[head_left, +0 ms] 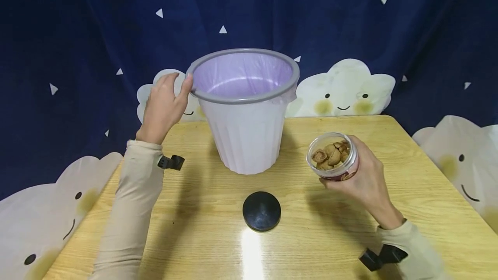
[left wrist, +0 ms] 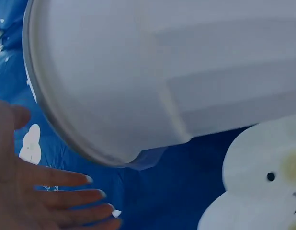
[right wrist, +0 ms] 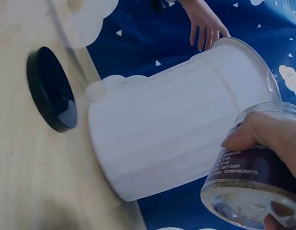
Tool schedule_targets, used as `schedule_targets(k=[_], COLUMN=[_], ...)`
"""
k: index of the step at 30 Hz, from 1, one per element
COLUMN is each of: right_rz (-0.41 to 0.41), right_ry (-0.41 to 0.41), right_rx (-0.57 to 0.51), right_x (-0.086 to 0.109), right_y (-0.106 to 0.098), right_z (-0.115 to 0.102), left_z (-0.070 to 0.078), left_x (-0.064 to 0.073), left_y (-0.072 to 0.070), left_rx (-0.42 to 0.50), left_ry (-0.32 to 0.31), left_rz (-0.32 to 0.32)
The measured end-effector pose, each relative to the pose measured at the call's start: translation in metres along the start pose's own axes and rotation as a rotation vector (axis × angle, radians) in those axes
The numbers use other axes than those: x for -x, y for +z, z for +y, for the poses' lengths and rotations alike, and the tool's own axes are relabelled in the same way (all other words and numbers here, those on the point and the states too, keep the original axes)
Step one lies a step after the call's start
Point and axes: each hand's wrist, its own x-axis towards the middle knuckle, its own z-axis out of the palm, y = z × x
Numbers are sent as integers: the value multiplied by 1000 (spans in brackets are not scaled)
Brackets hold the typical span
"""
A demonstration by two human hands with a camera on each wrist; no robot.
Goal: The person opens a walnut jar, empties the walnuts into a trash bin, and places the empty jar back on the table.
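Note:
A white trash can (head_left: 247, 137) with a grey rim and a purple liner bag (head_left: 241, 70) stands upright on the table. My left hand (head_left: 165, 103) is at the left of its rim, fingers straight and spread in the left wrist view; whether the thumb touches the rim I cannot tell. To the right of the can, my right hand (head_left: 367, 176) grips a clear plastic jar (right wrist: 253, 167) with a dark printed label, raised above the table. The jar has no lid on it and holds several brown, walnut-like pieces (head_left: 331, 155).
A round black lid (head_left: 262, 211) lies on the wooden table (head_left: 218, 249) in front of the trash can; its hollow side shows in the right wrist view. Behind the table hangs a dark blue curtain (head_left: 249, 7) with white triangles and smiling clouds.

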Motion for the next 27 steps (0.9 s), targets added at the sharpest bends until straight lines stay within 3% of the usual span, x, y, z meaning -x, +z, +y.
schedule_targets(k=[5, 11, 14, 20, 27], right_rz=[2, -8, -4, -27, -102], right_ry=[-42, -85, -111, -142, -66], right_rx=[19, 40, 51, 54, 88], right_x=[-22, -59, -81, -127, -170], right_y=[-7, -17, -23, -24, -19], right_z=[-5, -16, -23, -41, -51], left_z=[14, 24, 26, 24, 24], left_x=[-24, -43, -48, -48, -48], left_y=[-11, -15, -18, -23, -21], left_rx=[-164, -257, -276, -309, -335], left_ry=[-76, -124, -136, -149, -136], left_rz=[-293, -561, -660, -704, -701])
